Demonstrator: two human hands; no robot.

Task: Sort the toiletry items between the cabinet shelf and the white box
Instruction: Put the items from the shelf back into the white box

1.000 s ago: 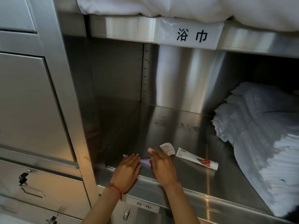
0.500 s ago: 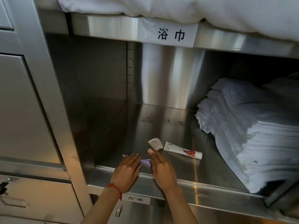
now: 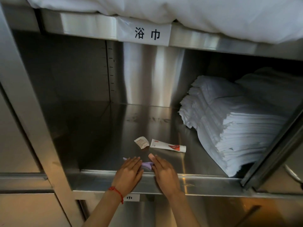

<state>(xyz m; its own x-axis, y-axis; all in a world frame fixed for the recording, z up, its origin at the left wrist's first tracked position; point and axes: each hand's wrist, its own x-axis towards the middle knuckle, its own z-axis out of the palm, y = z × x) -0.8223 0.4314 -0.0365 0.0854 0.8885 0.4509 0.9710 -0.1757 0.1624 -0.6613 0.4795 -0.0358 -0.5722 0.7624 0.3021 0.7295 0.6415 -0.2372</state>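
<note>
On the steel cabinet shelf (image 3: 106, 145) lie a white toothpaste tube (image 3: 167, 145) with a red mark and a small white sachet (image 3: 142, 142) just left of it. A thin purple item (image 3: 147, 164) lies near the shelf's front lip, mostly hidden under my hands. My left hand (image 3: 128, 174) lies flat over its left part with straight fingers. My right hand (image 3: 164, 172) lies flat beside its right end, fingers straight. The white box is out of view.
A tall stack of folded white towels (image 3: 237, 125) fills the shelf's right side. White bedding (image 3: 164, 9) overhangs the labelled shelf above. Steel drawers (image 3: 16, 128) stand to the left, and a door edge (image 3: 275, 145) slants at the right.
The view has shifted so the shelf sits further left in frame. Both hands stay flat on the purple item at the shelf's front edge.
</note>
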